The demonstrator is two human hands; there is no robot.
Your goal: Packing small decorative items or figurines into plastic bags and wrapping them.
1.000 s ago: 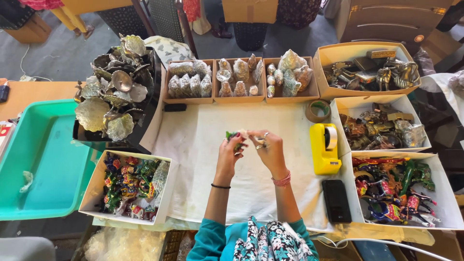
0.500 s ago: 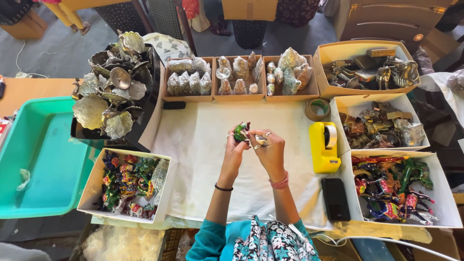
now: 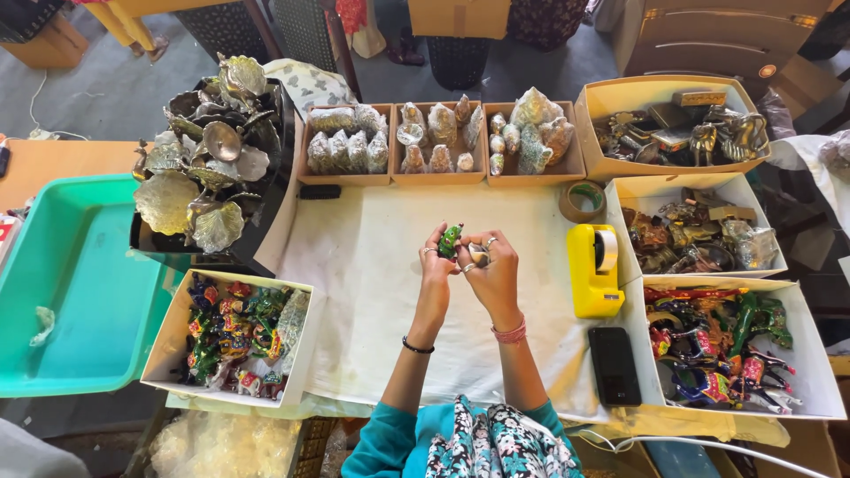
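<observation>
The person is sitting at a desk (image 3: 372, 292) covered with a white cloth, and both hands are meeting above its middle. The left hand (image 3: 436, 265) is pinching a small green painted figurine (image 3: 450, 239) between its fingertips, holding it upright just above the cloth. The right hand (image 3: 494, 270), wearing rings and a pink bangle at the wrist, is closing around a small pale object that is touching the figurine's side; what that object is cannot be told. The two hands are pressing together, fingers touching.

Just right of the hands a yellow tape dispenser (image 3: 595, 270) is standing on the cloth, with a roll of brown tape (image 3: 582, 202) lying beyond it and a black phone (image 3: 614, 366) lying nearer the person. To the left, a white box of colourful painted figurines (image 3: 232, 341) is sitting at the desk's edge, beside a turquoise plastic tub (image 3: 80, 283). Behind that box a pile of silver leaf-shaped metal dishes (image 3: 208, 159) is resting on a black stand. Along the far edge three brown cardboard trays of wrapped figurines (image 3: 438, 142) are lining up side by side. On the right, white boxes are holding brass ornaments (image 3: 695, 235) and larger painted animal figures (image 3: 722, 345).
</observation>
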